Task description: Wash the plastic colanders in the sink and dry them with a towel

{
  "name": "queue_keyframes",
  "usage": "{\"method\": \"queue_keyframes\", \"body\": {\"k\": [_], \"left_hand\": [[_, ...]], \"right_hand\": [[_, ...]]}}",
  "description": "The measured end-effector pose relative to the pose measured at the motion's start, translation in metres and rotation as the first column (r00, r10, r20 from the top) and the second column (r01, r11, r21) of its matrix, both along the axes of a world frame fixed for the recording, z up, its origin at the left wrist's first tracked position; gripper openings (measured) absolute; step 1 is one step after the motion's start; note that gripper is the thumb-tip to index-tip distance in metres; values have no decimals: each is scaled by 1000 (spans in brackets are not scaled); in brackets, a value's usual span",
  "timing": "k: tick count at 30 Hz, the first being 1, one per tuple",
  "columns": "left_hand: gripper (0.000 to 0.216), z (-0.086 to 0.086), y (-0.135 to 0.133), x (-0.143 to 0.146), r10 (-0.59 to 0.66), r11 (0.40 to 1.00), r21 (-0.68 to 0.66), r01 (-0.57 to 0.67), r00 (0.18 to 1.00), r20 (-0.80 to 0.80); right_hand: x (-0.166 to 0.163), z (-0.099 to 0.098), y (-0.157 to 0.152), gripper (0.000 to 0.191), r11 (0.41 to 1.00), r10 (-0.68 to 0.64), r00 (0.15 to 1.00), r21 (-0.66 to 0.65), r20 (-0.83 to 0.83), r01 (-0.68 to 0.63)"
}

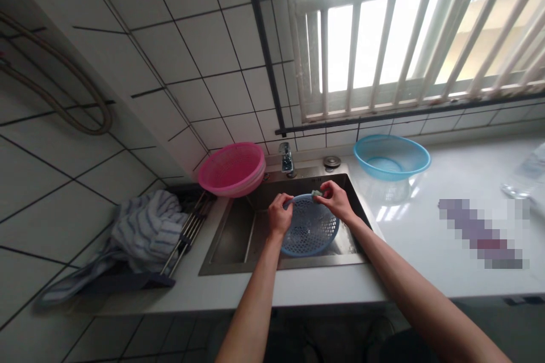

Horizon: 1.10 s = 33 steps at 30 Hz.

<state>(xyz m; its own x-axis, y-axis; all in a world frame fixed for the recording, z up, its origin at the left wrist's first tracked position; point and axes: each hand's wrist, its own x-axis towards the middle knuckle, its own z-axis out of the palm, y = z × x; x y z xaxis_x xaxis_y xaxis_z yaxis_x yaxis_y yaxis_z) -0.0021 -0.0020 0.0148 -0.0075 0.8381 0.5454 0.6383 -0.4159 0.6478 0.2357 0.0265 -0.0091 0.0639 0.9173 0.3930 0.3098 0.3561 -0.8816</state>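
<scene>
A blue plastic colander (310, 226) with a pattern of holes is tilted inside the steel sink (232, 238). My left hand (280, 214) grips its rim at the upper left, fingers closed round the edge. At the rim's upper right, my right hand (334, 199) pinches a small pale green sponge (317, 193), which lies against the rim. Just behind the sink, the faucet (286, 157) stands above both hands; whether water runs cannot be made out.
Left of the faucet leans a pink basket (233, 169). A light blue basket (392, 157) stands on the white counter (419, 227) to the right, near a clear plastic bottle (528, 173). A striped towel (147, 227) lies bunched by a metal rack (187, 232). A round drain cover (331, 162) sits behind the sink.
</scene>
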Motion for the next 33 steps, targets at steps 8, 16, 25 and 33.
{"method": "queue_keyframes", "body": {"k": [8, 16, 25, 33], "left_hand": [[12, -4, 2, 2, 2, 1000, 0, -2, 1000, 24], [7, -1, -4, 2, 16, 1000, 26, -16, 1000, 12], [4, -3, 5, -24, 152, 981, 104, -161, 984, 93], [2, -7, 4, -16, 138, 983, 104, -149, 985, 100]], "right_hand": [[0, 4, -3, 25, 972, 126, 910, 133, 396, -192], [-19, 13, -11, 36, 939, 12, 846, 286, 533, -193], [8, 1, -6, 20, 990, -41, 943, 141, 332, -6], [13, 1, -3, 14, 976, -133, 943, 205, 306, 71]]}}
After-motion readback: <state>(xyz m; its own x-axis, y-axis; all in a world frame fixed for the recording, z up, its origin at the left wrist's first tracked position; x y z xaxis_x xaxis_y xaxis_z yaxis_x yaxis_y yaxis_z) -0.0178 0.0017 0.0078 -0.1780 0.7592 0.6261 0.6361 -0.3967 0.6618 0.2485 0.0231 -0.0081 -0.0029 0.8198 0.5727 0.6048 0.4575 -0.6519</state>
